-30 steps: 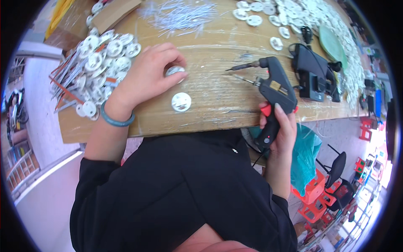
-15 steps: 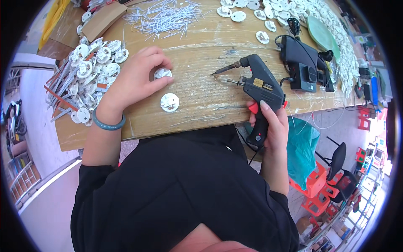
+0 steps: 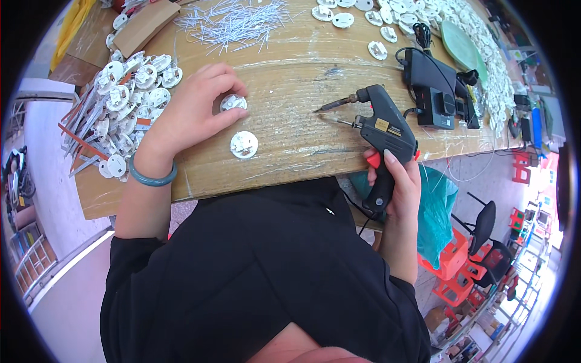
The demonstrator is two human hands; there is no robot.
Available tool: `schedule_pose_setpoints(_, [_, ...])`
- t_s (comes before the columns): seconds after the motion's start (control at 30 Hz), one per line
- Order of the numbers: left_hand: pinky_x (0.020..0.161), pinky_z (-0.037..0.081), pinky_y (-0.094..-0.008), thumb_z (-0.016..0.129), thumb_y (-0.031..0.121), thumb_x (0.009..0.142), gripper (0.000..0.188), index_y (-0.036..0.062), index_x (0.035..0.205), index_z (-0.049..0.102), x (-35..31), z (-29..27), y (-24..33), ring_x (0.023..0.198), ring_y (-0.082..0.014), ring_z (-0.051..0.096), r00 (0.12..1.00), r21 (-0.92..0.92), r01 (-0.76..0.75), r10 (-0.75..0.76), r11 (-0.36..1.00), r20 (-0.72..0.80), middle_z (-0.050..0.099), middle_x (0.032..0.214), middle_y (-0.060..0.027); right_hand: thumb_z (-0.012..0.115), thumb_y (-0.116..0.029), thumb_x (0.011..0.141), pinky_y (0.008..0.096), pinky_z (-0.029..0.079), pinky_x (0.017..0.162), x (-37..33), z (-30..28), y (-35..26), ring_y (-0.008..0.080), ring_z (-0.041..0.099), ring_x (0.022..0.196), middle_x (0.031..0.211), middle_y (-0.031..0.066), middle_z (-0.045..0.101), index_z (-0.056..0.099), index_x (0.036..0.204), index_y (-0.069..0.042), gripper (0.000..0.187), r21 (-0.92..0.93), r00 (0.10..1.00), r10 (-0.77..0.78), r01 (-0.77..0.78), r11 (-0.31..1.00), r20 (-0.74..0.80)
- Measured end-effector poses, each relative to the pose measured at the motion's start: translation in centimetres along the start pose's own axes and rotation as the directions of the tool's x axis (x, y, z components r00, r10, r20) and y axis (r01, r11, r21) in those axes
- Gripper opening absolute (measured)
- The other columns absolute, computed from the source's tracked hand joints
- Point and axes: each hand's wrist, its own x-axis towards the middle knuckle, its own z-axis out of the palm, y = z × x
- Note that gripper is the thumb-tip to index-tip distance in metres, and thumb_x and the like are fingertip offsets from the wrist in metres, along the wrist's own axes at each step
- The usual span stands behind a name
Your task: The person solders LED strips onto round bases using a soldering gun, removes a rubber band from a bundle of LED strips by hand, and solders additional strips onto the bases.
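Sitting within the left grip [image 3: 196, 109], a white disc [image 3: 232, 102].

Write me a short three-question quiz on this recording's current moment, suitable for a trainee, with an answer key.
1. What sits between the thumb and fingers of the left hand?
2. True or false: the soldering gun in the right hand has its tips pointing toward the person's left.
3. Where do the thin white strands lie?
A. On the floor
B. On the table, beyond the left hand
C. Inside the green plate

Key:
1. A white disc
2. True
3. B
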Motion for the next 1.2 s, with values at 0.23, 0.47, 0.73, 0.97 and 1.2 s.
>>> schedule_pose_setpoints(0.23, [0.085,0.045,-0.0342,0.071,0.009,0.078,0.022,0.0013,0.096,0.061,0.4,0.1,0.1,0.097,-0.0278,0.056,1.000,-0.020,-0.028,0.028,0.999,-0.006,0.055,0.100,-0.0111,0.058,-0.012,0.095,0.0252,0.051,0.058,-0.3,0.2,-0.2,0.0131,0.061,0.064,0.093,0.0129,0.069,0.057,0.116,0.004,0.027,0.066,0.999,0.042,-0.042,0.997,-0.003])
schedule_pose_setpoints(0.47, [0.077,0.046,-0.0336,0.072,0.010,0.078,0.022,0.0015,0.095,0.061,0.4,0.4,1.4,0.090,-0.0268,0.056,0.999,-0.057,0.028,-0.029,0.998,-0.027,0.056,0.096,-0.0107,0.057,-0.018,0.095,0.0253,0.051,0.056,-0.2,-1.4,-0.9,0.0147,0.061,0.062,0.093,0.0150,0.068,0.055,0.115,0.006,0.032,0.136,0.998,-0.048,0.053,0.989,-0.041])
schedule_pose_setpoints(0.73, [0.077,0.045,-0.0336,0.071,0.006,0.076,0.021,0.0007,0.093,0.060,1.0,0.6,1.9,0.087,-0.0257,0.055,0.999,-0.069,0.027,-0.030,0.997,-0.043,0.054,0.093,-0.0099,0.053,-0.019,0.098,0.0283,0.050,0.058,2.3,-12.4,-7.2,0.0171,0.061,0.068,0.098,0.0172,0.067,0.057,0.113,0.004,0.028,-0.030,0.626,-0.544,0.640,0.768,-0.558])
schedule_pose_setpoints(0.97, [0.077,0.047,-0.0325,0.075,0.011,0.073,0.033,0.0014,0.100,0.060,-1.0,-0.5,1.2,0.084,-0.0273,0.057,0.993,0.056,0.095,-0.090,0.994,-0.083,0.055,0.092,-0.0101,0.070,-0.014,0.089,0.0276,0.049,0.053,10.7,-21.2,-8.5,0.0137,0.062,0.060,0.083,0.0088,0.066,0.058,0.105,0.001,0.025,-0.689,0.262,-0.834,0.474,0.549,-0.485])
schedule_pose_setpoints(1.2, [0.074,0.048,-0.0290,0.073,0.007,0.076,0.029,0.0025,0.103,0.062,0.5,0.3,0.3,0.085,-0.0180,0.057,0.994,-0.206,0.107,-0.112,0.973,-0.013,0.057,0.093,-0.0071,0.068,-0.016,0.088,0.0319,0.051,0.063,10.6,-24.4,-8.7,0.0190,0.064,0.072,0.092,0.0122,0.068,0.063,0.104,0.007,0.028,-0.704,0.372,-0.735,0.244,0.667,-0.567])
